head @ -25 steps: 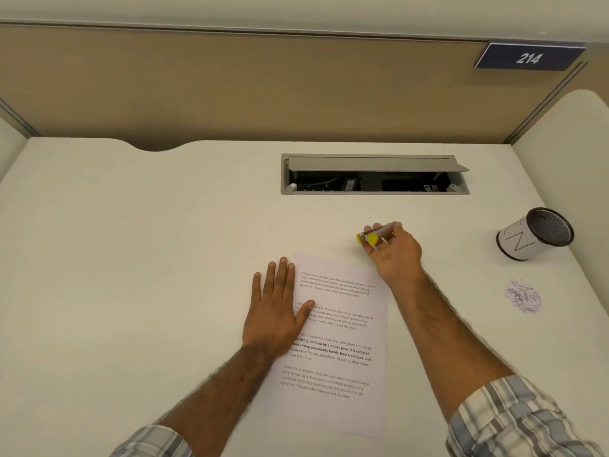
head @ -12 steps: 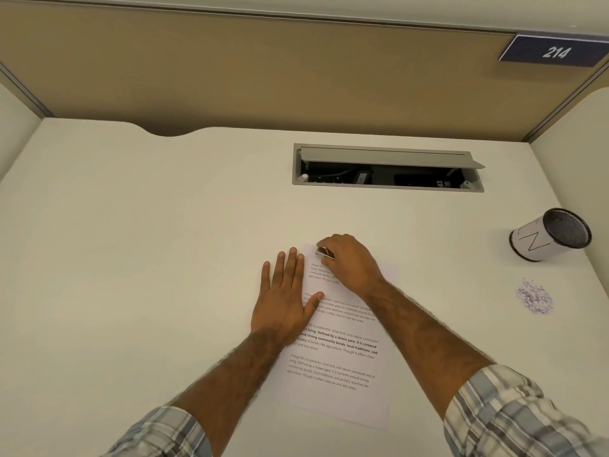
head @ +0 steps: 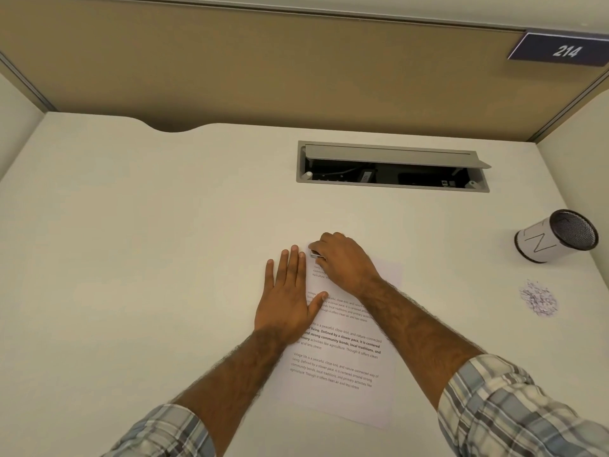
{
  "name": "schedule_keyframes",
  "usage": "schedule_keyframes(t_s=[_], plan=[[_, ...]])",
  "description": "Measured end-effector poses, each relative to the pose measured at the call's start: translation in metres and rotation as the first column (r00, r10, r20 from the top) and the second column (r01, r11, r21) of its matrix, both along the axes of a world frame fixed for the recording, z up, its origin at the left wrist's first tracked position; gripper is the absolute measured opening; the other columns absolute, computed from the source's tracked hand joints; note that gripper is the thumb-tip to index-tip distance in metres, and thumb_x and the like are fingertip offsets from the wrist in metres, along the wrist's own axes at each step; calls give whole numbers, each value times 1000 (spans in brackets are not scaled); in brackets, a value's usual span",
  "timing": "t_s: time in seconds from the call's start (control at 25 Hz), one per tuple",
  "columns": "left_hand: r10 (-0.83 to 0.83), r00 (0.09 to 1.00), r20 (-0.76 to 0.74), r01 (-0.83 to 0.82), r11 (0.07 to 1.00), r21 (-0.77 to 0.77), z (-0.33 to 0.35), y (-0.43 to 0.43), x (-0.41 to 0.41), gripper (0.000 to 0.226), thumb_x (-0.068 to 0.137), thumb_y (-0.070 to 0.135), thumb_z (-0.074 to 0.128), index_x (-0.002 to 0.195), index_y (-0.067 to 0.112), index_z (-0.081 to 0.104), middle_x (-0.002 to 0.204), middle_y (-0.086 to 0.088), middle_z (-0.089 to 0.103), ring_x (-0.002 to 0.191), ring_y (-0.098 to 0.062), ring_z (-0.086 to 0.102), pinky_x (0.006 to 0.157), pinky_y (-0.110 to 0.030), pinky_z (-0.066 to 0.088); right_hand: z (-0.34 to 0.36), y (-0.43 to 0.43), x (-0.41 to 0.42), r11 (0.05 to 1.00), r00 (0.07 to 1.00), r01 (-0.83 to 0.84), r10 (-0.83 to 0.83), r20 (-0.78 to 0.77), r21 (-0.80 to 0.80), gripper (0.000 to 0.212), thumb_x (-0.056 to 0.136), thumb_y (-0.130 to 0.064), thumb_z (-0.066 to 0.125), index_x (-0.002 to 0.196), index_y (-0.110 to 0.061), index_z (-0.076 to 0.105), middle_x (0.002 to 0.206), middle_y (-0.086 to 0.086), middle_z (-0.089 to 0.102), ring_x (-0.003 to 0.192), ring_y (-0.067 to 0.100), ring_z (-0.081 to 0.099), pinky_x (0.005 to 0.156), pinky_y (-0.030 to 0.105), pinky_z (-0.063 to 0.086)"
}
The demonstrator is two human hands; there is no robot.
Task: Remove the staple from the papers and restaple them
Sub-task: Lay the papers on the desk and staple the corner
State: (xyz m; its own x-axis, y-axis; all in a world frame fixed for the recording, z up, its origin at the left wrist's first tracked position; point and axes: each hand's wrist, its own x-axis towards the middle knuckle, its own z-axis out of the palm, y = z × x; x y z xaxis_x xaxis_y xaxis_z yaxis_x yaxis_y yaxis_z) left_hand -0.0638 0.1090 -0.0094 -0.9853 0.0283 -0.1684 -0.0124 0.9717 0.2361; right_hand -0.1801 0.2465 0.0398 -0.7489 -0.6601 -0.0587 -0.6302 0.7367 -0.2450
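Note:
The printed papers [head: 342,384] lie on the white desk [head: 164,258], a little right of centre. My left hand [head: 286,298] presses flat on their left edge, fingers spread. My right hand [head: 342,262] is curled over the papers' top left corner and holds a small tool; only its metal tip [head: 315,255] shows under the fingers. The staple itself is hidden by my hand.
An open cable hatch [head: 392,166] is set into the desk behind the papers. A mesh cup [head: 557,240] lies on its side at the right, with a small heap of loose staples [head: 538,301] in front of it. Partition walls enclose the desk.
My right hand carried the yellow-ended tool from beyond the papers' top right to their top left corner and lowered it there. My left hand stayed flat on the papers.

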Motion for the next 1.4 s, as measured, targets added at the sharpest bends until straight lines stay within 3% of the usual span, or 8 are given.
schedule_keyframes(t_s=[0.2,0.32,0.64,0.92,1.16,1.4], plan=[[0,1000,-14,0,1000,3,0,0,0,90,101,73,7,162,13,-19,171,-7,-23,158,-22,-22,129,-50,-9,3,-4,-2,995,997,-70,72,-22,70,26,98,-17,49,118,-21,65,93,2,56,85,21,52,63,33,43],[-1,1000,-17,1,1000,1,1,0,0,90,100,74,5,162,13,-19,172,-7,-22,159,-22,-21,129,-50,-8,5,-9,-7,991,997,-75,73,21,110,20,97,-13,49,109,-19,64,92,2,52,83,19,49,58,34,43],[-1,1000,-5,1,1000,0,1,0,0,90,101,73,8,161,13,-20,171,-7,-25,158,-22,-23,129,-49,-11,9,-15,-21,990,978,-88,65,197,112,15,98,-15,53,108,-17,64,95,-2,48,88,18,49,71,40,52],[0,1000,-1,0,1000,5,2,0,0,89,101,73,9,162,13,-19,170,-6,-27,158,-21,-24,129,-50,-10,13,-14,-30,999,939,14,-27,342,40,15,97,-17,59,109,-17,68,101,-1,56,89,14,53,73,25,41],[1,1000,-9,-1,1000,5,2,1,0,89,102,72,9,162,13,-18,171,-6,-25,158,-21,-23,129,-50,-8,16,-8,-36,990,912,143,-140,386,21,15,96,-17,61,109,-18,69,105,-1,57,95,16,55,81,29,46],[-2,1000,-13,2,1000,11,1,0,1,89,102,72,11,162,12,-18,171,-7,-25,158,-21,-22,129,-49,-10,27,0,-34,992,914,27,-75,399,126,19,93,-15,66,112,-16,69,103,-3,57,98,16,56,77,26,40]])
